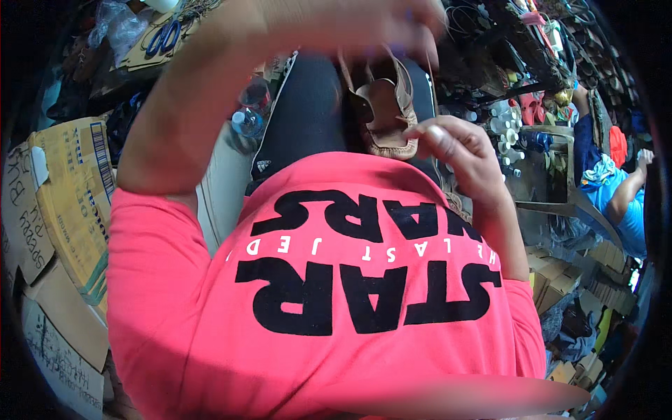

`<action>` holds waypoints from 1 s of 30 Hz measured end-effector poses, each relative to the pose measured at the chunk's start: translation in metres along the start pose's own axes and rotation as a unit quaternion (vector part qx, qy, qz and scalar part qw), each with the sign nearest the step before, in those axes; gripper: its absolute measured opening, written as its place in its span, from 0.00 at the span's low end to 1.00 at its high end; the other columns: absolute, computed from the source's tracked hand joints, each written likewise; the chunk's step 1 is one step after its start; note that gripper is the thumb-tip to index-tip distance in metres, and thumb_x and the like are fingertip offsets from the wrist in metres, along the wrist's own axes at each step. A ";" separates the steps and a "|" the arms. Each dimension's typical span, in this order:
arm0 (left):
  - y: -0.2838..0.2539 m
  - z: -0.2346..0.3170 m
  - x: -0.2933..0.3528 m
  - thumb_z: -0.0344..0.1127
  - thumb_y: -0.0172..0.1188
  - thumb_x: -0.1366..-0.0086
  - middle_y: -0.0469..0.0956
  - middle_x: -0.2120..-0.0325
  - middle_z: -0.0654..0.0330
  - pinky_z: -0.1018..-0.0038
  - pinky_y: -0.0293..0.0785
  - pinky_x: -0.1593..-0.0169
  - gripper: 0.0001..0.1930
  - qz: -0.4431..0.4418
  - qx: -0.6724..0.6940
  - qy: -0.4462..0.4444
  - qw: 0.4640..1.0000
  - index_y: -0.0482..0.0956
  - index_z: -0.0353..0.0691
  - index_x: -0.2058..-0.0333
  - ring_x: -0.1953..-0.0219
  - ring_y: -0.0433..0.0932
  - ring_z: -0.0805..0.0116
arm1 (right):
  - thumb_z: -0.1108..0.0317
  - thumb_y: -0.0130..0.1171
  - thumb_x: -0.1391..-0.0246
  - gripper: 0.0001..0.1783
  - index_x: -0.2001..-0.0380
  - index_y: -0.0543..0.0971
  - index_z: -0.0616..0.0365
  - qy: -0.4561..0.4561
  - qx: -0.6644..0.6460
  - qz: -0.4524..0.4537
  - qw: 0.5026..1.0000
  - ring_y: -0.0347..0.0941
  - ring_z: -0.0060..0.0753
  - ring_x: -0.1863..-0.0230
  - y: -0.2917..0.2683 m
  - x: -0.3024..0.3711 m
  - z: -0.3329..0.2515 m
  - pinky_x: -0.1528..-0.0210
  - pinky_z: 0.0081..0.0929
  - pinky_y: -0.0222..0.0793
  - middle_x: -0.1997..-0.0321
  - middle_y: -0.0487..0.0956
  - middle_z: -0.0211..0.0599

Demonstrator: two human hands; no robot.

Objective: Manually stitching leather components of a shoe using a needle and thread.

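A brown leather shoe (388,112) lies across my lap on my dark trousers. Its near end has a gathered, stitched-looking edge. My right hand (462,150) is closed at that end, thumb and fingers pinching the rim on its right side. My left arm reaches across the top of the view. The left hand (409,31) is smeared by motion above the far end of the shoe, so its fingers and anything in them cannot be made out. A thin strand seems to run down on the right side of the shoe, too faint to be certain.
Cardboard boxes (70,203) stand at my left, with a plastic bottle (246,122) nearer my leg. Blue-handled scissors (163,37) lie at the far left. Several small bottles (502,126) cluster on the right. Beyond them another person in a blue shirt (625,213) sits.
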State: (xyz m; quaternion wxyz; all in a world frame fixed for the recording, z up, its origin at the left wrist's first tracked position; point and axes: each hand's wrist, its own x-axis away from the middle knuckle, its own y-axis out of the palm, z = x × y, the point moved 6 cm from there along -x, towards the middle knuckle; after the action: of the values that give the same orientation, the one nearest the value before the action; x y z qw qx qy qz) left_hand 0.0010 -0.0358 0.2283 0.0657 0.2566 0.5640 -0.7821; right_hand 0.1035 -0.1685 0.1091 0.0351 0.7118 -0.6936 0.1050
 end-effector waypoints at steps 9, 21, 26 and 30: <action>0.096 0.025 0.042 0.40 0.59 0.46 0.64 0.46 0.56 0.61 0.50 0.40 0.13 0.066 0.049 -0.172 0.982 0.80 0.48 0.60 0.42 0.59 0.54 | 0.56 0.40 0.37 0.22 0.55 0.75 0.63 0.048 -0.440 0.024 0.896 0.50 0.12 0.85 -0.001 0.010 0.038 0.77 0.13 0.51 0.68 0.79 0.34; 0.106 0.005 0.055 0.37 0.60 0.45 0.73 0.55 0.55 0.66 0.62 0.45 0.10 -0.014 0.393 -0.227 0.891 0.74 0.38 0.81 0.49 0.69 0.59 | 0.61 0.52 0.43 0.17 0.63 0.78 0.67 0.161 -0.256 -0.014 0.953 0.73 0.23 0.72 0.005 0.020 0.025 0.64 0.17 0.68 0.65 0.80 0.44; 0.029 0.014 0.106 0.35 0.58 0.47 0.65 0.84 0.62 0.76 0.60 0.71 0.17 0.091 0.450 -0.315 0.831 0.60 0.41 0.87 0.78 0.64 0.72 | 0.63 0.57 0.46 0.15 0.57 0.77 0.58 0.006 -0.016 0.068 0.998 0.64 0.28 0.47 -0.009 0.019 0.037 0.46 0.24 0.59 0.51 0.70 0.35; 0.006 -0.021 0.161 0.38 0.63 0.45 0.55 0.83 0.70 0.80 0.48 0.76 0.21 0.115 0.303 -0.444 0.835 0.56 0.44 0.82 0.79 0.54 0.80 | 0.57 0.58 0.46 0.16 0.62 0.79 0.59 0.093 0.022 0.147 0.984 0.67 0.21 0.61 -0.035 0.027 0.109 0.57 0.19 0.62 0.67 0.72 0.29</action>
State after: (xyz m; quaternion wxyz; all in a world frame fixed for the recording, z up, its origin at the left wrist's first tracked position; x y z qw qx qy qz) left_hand -0.1285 0.0112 0.1416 0.3173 -0.0481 0.1756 -0.9307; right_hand 0.1498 -0.2153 0.0113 0.0680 0.5898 -0.7818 0.1903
